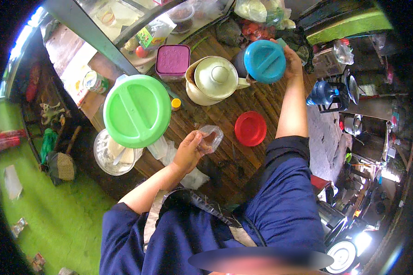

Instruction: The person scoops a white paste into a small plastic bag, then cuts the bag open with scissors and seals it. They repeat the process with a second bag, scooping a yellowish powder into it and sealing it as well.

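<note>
My left hand [188, 150] pinches a small clear plastic bag [212, 139] above the wooden table, its mouth spread and brown showing through it. At the far right of the table, my right hand [293, 64] grips the side of a dark container with a blue lid [265, 61]; its fingertips are partly hidden. Left of that container stands a cream-coloured pot [215, 79] with a knobbed lid. Between my hands lies a round red lid [250, 129]. A large container with a light green lid [136, 111] is left of my left hand.
A clear tub of white powder [110, 153] with a spoon sits at the left edge. A purple-lidded box [173, 60], a yellow-capped bottle [175, 104] and a can [95, 81] stand farther back. Crumpled plastic [195, 178] lies by my left forearm. A glass case borders the far side.
</note>
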Demonstrator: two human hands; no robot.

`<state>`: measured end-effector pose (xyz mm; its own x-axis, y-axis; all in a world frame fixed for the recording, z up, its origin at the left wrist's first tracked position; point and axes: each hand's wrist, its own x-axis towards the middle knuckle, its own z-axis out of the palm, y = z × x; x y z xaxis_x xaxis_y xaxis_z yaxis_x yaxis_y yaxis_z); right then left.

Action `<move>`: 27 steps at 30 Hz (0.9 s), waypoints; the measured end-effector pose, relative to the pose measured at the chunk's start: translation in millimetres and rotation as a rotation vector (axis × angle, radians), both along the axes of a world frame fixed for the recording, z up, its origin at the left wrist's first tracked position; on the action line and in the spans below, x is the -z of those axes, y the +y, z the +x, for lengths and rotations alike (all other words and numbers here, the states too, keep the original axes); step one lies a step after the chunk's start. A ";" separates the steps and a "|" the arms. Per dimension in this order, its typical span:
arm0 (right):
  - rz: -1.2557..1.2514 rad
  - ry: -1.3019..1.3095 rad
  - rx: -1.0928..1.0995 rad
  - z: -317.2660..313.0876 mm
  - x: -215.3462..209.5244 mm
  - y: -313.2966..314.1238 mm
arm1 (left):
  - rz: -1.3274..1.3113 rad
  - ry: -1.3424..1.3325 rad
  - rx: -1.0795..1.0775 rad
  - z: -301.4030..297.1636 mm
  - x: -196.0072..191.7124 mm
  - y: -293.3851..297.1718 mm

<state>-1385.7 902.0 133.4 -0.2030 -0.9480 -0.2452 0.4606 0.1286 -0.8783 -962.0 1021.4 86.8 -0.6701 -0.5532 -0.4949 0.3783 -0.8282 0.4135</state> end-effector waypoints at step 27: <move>-0.113 0.244 0.907 204.6 -65.4 211.5 | -0.076 0.094 0.275 1.1 -8.9 11.5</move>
<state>-1181.1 1113.5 198.8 -0.9081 -0.4185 -0.0151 0.1449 -0.2801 -0.9490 -960.9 1032.9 95.7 -0.8412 -0.3773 -0.3874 0.1833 -0.8729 0.4521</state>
